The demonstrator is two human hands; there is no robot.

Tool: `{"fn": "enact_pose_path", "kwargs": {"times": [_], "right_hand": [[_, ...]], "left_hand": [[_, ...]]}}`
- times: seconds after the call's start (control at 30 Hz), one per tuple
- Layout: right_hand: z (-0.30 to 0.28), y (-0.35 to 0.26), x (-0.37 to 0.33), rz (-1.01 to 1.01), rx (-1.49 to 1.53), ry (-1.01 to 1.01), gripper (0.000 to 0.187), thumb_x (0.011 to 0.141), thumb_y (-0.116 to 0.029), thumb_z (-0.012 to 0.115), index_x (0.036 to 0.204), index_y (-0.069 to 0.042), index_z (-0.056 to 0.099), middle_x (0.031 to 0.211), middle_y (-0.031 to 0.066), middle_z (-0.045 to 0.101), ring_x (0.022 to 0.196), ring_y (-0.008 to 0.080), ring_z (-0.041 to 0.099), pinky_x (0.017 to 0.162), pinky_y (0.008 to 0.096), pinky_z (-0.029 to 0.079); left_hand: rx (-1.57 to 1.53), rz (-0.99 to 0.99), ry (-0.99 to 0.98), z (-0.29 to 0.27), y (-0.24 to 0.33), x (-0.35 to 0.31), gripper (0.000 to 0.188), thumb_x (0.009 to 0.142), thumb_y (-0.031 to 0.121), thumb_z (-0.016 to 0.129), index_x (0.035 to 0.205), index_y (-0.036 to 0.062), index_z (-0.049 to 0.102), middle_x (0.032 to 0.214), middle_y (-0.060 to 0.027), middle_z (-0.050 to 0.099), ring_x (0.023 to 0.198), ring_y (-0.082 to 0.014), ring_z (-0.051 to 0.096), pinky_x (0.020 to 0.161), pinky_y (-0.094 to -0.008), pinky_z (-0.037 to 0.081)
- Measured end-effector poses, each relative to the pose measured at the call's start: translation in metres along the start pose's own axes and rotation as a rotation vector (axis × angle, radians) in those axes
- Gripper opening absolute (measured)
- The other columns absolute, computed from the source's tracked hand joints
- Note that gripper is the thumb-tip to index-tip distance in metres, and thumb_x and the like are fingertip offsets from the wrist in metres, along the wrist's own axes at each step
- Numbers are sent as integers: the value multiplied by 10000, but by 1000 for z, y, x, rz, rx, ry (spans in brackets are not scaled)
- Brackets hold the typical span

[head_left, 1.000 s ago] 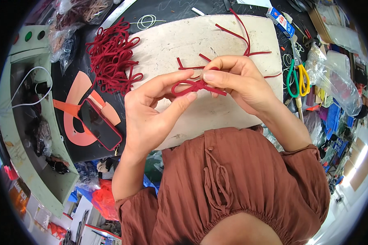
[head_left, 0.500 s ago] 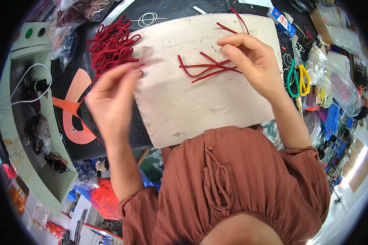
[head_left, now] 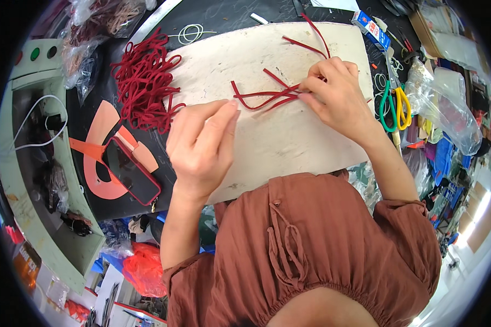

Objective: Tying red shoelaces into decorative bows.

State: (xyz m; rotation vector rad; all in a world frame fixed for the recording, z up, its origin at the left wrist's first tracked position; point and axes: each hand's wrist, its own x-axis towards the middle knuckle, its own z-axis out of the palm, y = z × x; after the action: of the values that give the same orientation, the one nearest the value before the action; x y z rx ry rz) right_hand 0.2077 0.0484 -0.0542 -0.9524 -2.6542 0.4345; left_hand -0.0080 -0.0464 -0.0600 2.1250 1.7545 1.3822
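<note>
Several dark red strips (head_left: pixel 264 93) lie crossed on a pale board (head_left: pixel 278 139), their right ends running under the fingers of my right hand (head_left: pixel 338 98). That hand is closed, thumb and fingertips pinching the strips at the crossing. A longer red strip (head_left: pixel 316 32) reaches from beyond the board's far edge to the back of those fingers. Over the board's left part, my left hand (head_left: pixel 202 144) is closed, its thumb and fingers together just below the strips' left ends. Whatever is between those fingertips, if anything, is hidden. A tangled pile of dark red looped cord (head_left: pixel 147 82) lies left of the board.
Left of the board are a phone in a red case (head_left: pixel 133 174) and orange-pink cut pieces (head_left: pixel 99 136). Scissors with green and yellow handles (head_left: pixel 395 106) and a blue-white box (head_left: pixel 371 30) stand at the right. A pale green machine body (head_left: pixel 43 218) borders the far left.
My left hand has moved right and nearer, away from the cord pile, uncovering the phone. My right hand has moved lower and closed onto the crossed strips.
</note>
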Motion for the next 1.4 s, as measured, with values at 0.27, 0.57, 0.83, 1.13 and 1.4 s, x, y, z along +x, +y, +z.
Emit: {"fn": "enact_pose_path", "kwargs": {"times": [0.27, 0.57, 0.83, 1.13, 1.4], "right_hand": [[-25, -12, 26, 27, 548, -69, 65, 774, -82, 599, 827, -48, 585, 770, 44, 559, 751, 194, 527, 764, 302, 348], [-36, -22, 49, -154, 429, 189, 108, 717, -75, 638, 820, -48, 619, 713, 51, 592, 683, 219, 553, 643, 296, 425], [-33, -26, 50, -299, 244, 343, 246, 596, 30, 667, 831, -35, 633, 726, 63, 591, 624, 189, 546, 526, 255, 430], [-17, -46, 43, -327, 228, 306, 204, 655, 16, 659, 855, -5, 624, 718, 74, 566, 569, 154, 526, 472, 208, 399], [7, -62, 43, 325, 1233, 268, 89, 779, 0, 599, 862, 16, 624, 772, 26, 568, 678, 40, 517, 561, 184, 416]], "left_hand": [[200, 324, 31, 20, 5, 20, 374, 559, 50, 576, 925, 28, 652, 772, -45, 534, 557, -159, 465, 478, -261, 375], [-60, -82, 139, -3, 14, 41, 224, 609, -56, 701, 813, 28, 662, 715, -74, 570, 575, -166, 509, 494, -246, 405], [-535, -465, -111, -19, 11, 38, 116, 670, -10, 694, 766, 2, 630, 670, -62, 588, 572, -121, 547, 536, -219, 420], [-1096, -987, 44, -18, 3, 34, 119, 763, 19, 641, 869, -30, 617, 750, -88, 625, 634, -135, 600, 568, -231, 486], [-1645, -1062, 130, -6, 12, 26, 127, 778, 10, 624, 881, 25, 551, 820, -75, 610, 731, -146, 602, 662, -241, 492]]}}
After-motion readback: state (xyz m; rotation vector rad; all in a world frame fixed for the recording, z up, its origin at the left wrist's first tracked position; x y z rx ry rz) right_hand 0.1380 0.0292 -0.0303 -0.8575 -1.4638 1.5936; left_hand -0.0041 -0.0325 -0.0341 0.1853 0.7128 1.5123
